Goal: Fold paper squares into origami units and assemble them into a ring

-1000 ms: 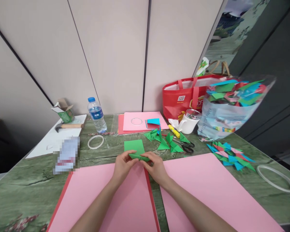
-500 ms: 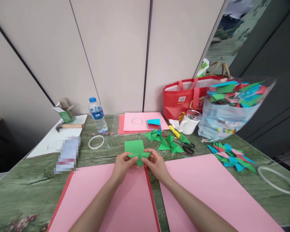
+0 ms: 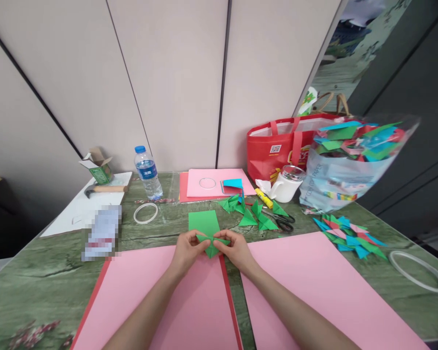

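Between my two hands is a small folded green paper [image 3: 211, 249], its two wings raised and its point hanging down toward me. My left hand [image 3: 187, 250] pinches its left wing between thumb and fingers. On the other side, my right hand [image 3: 235, 249] pinches the right wing, the thumb near the centre crease. Just behind the fingers lies a flat stack of green paper [image 3: 203, 221]. Under and in front of my hands are large pink sheets, a left one [image 3: 168, 296] with a red edge and a right one [image 3: 314, 287].
Folded green pieces [image 3: 257, 218] and scissors [image 3: 282, 221] lie right of the stack. Behind them stand a white mug [image 3: 286, 187], a red bag [image 3: 264, 158] and a plastic bag [image 3: 328, 180] of folded paper. A water bottle [image 3: 148, 175], tape ring [image 3: 145, 213] and hammer [image 3: 107, 188] are left.
The folded green paper was a narrow strip in my fingers; its wings are now opened out and a point hangs lower. Both hands keep their pinch in nearly the same spot.
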The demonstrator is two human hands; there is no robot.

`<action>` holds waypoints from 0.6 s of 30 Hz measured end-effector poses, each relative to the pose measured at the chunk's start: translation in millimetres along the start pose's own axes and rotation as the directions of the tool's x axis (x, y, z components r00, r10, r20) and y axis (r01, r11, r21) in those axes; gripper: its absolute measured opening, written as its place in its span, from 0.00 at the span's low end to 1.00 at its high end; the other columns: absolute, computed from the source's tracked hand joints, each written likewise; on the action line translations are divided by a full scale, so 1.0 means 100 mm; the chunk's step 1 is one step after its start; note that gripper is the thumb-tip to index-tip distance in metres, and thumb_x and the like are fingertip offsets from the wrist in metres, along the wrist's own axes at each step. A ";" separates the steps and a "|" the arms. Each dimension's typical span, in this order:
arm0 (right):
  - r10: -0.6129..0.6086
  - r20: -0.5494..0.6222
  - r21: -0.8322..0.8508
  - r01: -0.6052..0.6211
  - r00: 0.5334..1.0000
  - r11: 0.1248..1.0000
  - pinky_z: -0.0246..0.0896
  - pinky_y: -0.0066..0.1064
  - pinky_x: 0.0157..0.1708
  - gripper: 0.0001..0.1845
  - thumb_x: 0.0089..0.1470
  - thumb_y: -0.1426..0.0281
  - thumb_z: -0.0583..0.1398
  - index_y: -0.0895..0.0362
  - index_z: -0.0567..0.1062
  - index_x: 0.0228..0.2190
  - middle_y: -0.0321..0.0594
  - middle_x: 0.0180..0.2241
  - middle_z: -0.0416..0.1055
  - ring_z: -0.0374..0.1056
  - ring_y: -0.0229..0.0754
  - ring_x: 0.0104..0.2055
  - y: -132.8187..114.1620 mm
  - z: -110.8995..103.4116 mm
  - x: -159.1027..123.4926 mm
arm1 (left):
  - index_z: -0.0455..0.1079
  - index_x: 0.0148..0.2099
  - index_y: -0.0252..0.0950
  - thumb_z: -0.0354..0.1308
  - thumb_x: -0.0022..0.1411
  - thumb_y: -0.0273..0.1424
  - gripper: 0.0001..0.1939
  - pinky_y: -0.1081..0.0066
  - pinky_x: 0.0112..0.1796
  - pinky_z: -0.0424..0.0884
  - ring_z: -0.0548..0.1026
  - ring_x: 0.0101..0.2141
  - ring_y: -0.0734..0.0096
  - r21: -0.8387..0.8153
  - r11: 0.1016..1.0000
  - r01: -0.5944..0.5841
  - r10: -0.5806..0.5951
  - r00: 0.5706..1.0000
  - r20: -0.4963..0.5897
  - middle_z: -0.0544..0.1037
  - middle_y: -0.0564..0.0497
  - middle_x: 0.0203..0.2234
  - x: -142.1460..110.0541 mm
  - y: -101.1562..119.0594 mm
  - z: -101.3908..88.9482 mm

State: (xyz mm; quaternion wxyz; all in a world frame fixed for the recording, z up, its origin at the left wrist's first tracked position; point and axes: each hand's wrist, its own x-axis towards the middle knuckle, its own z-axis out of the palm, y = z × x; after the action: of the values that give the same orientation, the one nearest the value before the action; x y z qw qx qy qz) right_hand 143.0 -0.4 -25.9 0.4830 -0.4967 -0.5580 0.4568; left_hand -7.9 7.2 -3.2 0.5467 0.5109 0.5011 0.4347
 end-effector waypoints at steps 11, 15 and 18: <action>0.038 0.002 0.110 -0.038 0.999 0.993 0.61 0.27 0.21 0.13 0.40 0.61 0.61 0.58 0.72 0.25 0.35 0.23 0.67 0.62 0.37 0.25 -0.02 0.01 -0.02 | 0.66 0.33 0.33 0.62 0.43 0.32 0.14 0.78 0.18 0.60 0.65 0.18 0.77 -0.006 0.998 -0.066 0.066 0.998 -0.021 0.65 0.59 0.15 -0.01 0.01 0.05; 0.076 -0.015 0.172 -0.072 0.997 0.982 0.60 0.26 0.22 0.18 0.35 0.63 0.64 0.57 0.71 0.31 0.34 0.26 0.69 0.62 0.35 0.23 0.00 0.04 -0.01 | 0.64 0.33 0.34 0.62 0.43 0.34 0.15 0.77 0.20 0.64 0.69 0.20 0.75 -0.040 0.996 -0.081 0.077 0.992 -0.097 0.70 0.55 0.19 0.02 0.00 0.03; 0.108 -0.032 0.242 -0.097 0.994 0.965 0.57 0.24 0.19 0.19 0.33 0.64 0.65 0.57 0.69 0.30 0.30 0.20 0.66 0.60 0.32 0.19 0.01 0.03 0.00 | 0.63 0.37 0.35 0.63 0.42 0.33 0.18 0.76 0.20 0.65 0.69 0.19 0.75 -0.059 0.996 -0.062 0.055 0.993 -0.107 0.70 0.57 0.18 0.02 0.01 0.01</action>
State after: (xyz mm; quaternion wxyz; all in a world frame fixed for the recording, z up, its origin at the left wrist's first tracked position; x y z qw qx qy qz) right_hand 140.6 -0.1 -27.5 0.5276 -0.4731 -0.4612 0.5339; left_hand -6.5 8.9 -2.4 0.5222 0.4846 0.5002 0.4922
